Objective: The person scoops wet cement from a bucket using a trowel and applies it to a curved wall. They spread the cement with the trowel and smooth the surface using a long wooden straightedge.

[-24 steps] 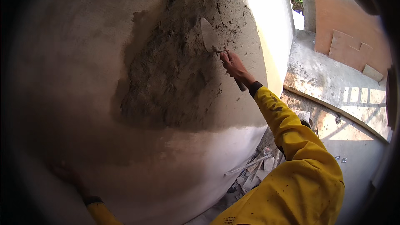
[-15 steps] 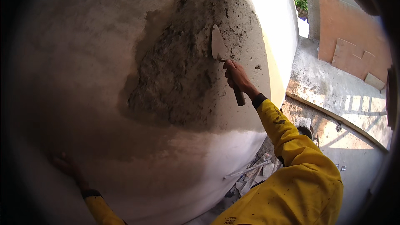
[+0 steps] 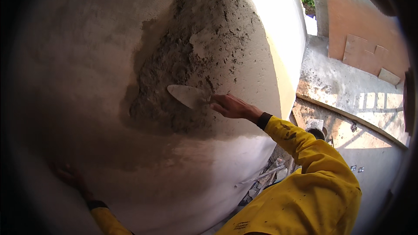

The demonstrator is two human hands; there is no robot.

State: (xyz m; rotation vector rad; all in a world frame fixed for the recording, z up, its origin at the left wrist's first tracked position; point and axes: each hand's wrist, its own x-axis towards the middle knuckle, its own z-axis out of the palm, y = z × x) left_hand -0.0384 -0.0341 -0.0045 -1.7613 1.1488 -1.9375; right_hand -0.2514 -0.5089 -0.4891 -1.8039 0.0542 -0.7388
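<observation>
My right hand (image 3: 233, 106) is closed round the handle of a pointing trowel (image 3: 187, 96). The trowel's pale leaf-shaped blade points left and lies over a rough patch of wet grey mortar (image 3: 163, 72) on the wall. Most of the handle is hidden by my fingers. My left hand (image 3: 69, 176) rests against the smooth wall (image 3: 87, 117) at the lower left, in deep shade, with its fingers stretched out and nothing seen in it.
Broken rubble and strips (image 3: 265, 178) lie at the wall's foot beside my yellow sleeve. To the right, a long wooden board edge (image 3: 352, 122) crosses the concrete floor. Brown sheets (image 3: 361, 30) lean at the back right. Bright sunlight falls on the wall's right edge.
My right hand has brought the trowel down and to the left. Its blade has turned from pointing up to pointing left. More smoothed mortar shows at the upper right of the patch.
</observation>
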